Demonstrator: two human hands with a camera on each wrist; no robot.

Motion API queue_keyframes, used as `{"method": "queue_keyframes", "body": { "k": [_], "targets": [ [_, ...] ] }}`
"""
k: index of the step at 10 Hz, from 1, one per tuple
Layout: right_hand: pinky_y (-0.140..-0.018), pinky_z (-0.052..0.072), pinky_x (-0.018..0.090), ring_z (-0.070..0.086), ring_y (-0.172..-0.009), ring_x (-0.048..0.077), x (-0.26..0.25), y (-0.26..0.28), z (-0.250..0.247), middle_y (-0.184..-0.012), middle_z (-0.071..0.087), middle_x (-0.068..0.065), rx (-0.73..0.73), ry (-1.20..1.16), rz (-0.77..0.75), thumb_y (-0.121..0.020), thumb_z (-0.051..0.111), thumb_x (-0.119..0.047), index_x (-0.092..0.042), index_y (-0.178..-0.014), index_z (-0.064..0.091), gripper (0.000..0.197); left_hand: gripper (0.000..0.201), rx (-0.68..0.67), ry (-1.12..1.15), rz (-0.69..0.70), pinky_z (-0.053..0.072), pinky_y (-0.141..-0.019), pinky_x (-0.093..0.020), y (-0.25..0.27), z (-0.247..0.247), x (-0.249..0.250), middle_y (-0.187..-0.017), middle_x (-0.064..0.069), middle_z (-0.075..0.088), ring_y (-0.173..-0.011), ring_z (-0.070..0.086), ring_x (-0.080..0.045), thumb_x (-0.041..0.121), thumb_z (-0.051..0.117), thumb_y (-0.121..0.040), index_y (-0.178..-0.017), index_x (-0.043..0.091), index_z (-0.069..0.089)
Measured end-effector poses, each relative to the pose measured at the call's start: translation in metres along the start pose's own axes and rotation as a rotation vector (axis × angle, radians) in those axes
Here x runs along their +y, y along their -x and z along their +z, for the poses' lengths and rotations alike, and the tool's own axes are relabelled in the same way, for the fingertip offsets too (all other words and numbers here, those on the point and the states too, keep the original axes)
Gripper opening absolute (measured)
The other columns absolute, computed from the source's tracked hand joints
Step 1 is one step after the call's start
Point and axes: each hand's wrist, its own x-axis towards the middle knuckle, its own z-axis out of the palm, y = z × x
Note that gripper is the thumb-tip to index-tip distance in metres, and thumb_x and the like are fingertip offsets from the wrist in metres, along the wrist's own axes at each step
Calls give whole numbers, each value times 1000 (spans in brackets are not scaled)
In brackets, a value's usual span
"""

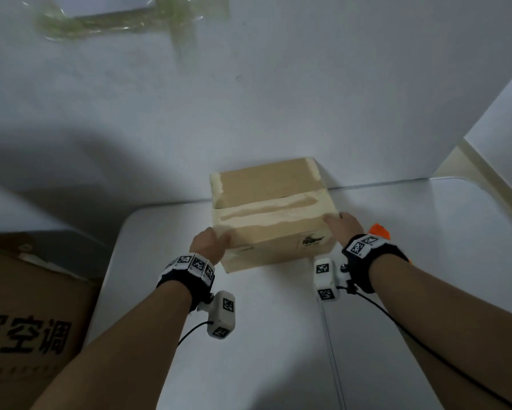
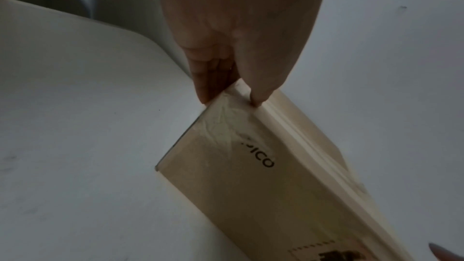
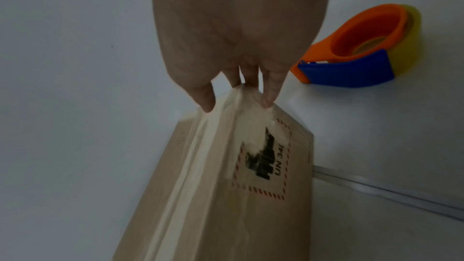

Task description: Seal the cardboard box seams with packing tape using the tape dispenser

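Gripping the cardboard box [image 1: 271, 214] at its two near top corners, we had our left hand [image 1: 208, 242] at about eight o'clock of the box and our right hand [image 1: 343, 227] at about four o'clock, each with fingers down one side face and the thumb over the top edge, so both hands were closed on the carton and neither was free. The box sat on the white worktop [image 1: 278, 335] toward its far edge, close to the wall at twelve o'clock, and it looked slightly lifted or tilted at the near side, though we could not tell for certain. Pale strips of packing tape [image 1: 266, 210] already ran across the centre seam and along the end edges, wrinkled where our fingers [image 2: 206, 88] pinched the corner. The tape dispenser [image 3: 361, 47], orange and blue with a yellowish roll, lay on the worktop just beside our right hand at three o'clock, untouched. We judged the step in hand to be turning or squaring the box to bring an unsealed seam uppermost. To do it well, we thought, we should keep the grip even on both corners, set the box flat with the seam running toward us, hold the flaps tight together with the left hand, and only then reach for the dispenser. A large brown carton [image 1: 26, 306] stood off the worktop at eight o'clock.
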Motion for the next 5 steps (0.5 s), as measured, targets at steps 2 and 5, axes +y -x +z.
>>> {"method": "queue_keyframes", "body": {
  "k": [2,5],
  "targets": [
    [-77,44,31,60,-105,32,3,-14,2,-120,63,14,-9,58,27,-84,59,-27,-8,-125,56,45,41,-30,-58,-83,41,-85,-33,-16,-6,11,-120,-21,58,-110,56,-35,32,39,-95,-117,-1,50],
    [-94,42,38,46,-123,37,-10,-11,-4,-141,37,19,4,318,80,-91,49,-45,-5,-140,35,65,41,-95,-191,-32,44,-88,-35,-15,-35,31,-127,-18,58,-115,57,-33,28,34,-101,-124,-1,53]
  ]
}}
